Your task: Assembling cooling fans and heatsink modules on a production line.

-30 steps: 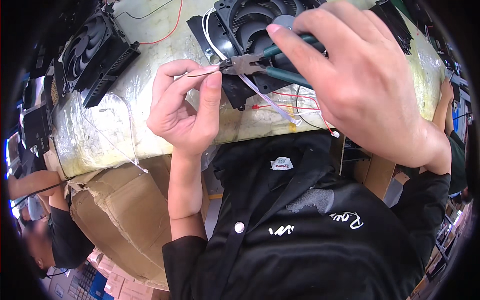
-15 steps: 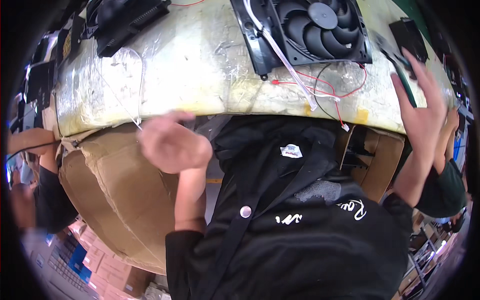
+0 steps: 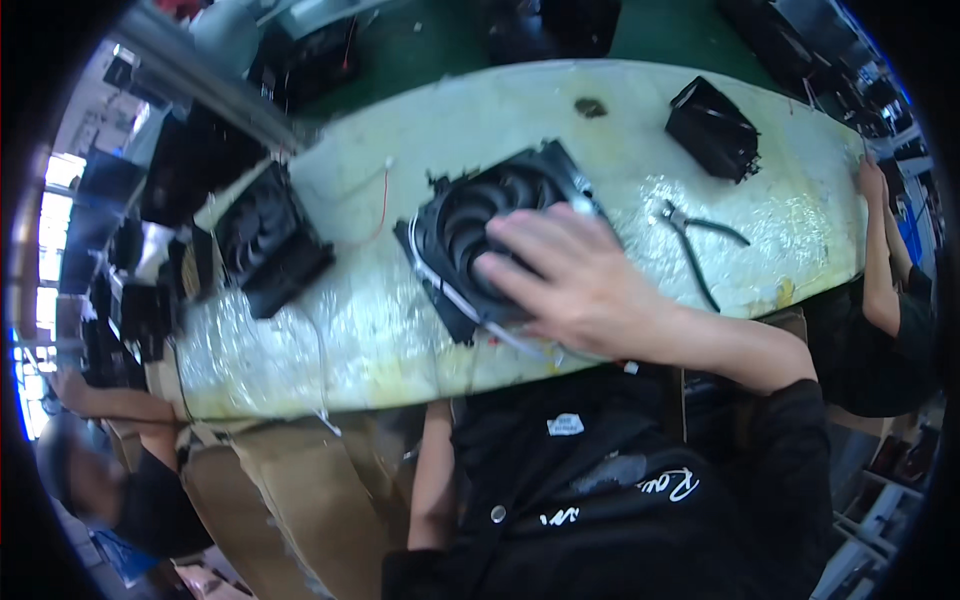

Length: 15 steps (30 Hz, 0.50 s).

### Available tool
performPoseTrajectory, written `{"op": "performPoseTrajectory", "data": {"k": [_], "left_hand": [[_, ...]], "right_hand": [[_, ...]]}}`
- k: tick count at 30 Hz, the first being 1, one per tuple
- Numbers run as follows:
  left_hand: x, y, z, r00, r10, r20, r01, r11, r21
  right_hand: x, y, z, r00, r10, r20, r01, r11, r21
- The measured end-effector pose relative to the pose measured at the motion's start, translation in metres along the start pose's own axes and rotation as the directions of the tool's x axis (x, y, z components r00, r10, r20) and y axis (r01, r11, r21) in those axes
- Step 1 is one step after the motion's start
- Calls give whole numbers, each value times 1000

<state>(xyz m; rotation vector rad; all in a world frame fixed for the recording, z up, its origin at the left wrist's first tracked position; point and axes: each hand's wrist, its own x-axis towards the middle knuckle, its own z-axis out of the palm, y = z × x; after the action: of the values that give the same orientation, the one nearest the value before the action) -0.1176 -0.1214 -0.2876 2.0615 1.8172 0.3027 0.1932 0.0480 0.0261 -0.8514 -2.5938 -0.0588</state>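
A black fan unit in a square frame lies in the middle of the table, with white cables along its near-left side. My right hand is over its near-right part, fingers spread across the fan; motion blurs them slightly. To the right of that hand, a pair of cutting pliers with dark handles lies splayed on the table. My left forearm reaches up to the table's near edge, and the left hand itself is hidden below it.
Another black fan unit sits at the left with a thin cable hanging over the edge. A black box-like part lies at the far right. Cardboard hangs below the near edge. Other people's arms flank both table ends.
The view has tilted up, showing more of the table. The pliers have left my right hand and lie on the table; that hand has moved left onto the fan. My left hand has dropped from sight.
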Motion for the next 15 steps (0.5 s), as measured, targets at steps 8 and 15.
{"op": "performPoseTrajectory", "data": {"k": [8, 15], "left_hand": [[9, 150, -279, 977, 11, 213, 86, 893, -442], [271, 271, -387, 802, 10, -598, -472, 623, -623]], "right_hand": [[5, 29, 11, 963, -270, -20, 256, 931, -261], [2, 60, 8, 955, -296, 26, 297, 953, -57]]}}
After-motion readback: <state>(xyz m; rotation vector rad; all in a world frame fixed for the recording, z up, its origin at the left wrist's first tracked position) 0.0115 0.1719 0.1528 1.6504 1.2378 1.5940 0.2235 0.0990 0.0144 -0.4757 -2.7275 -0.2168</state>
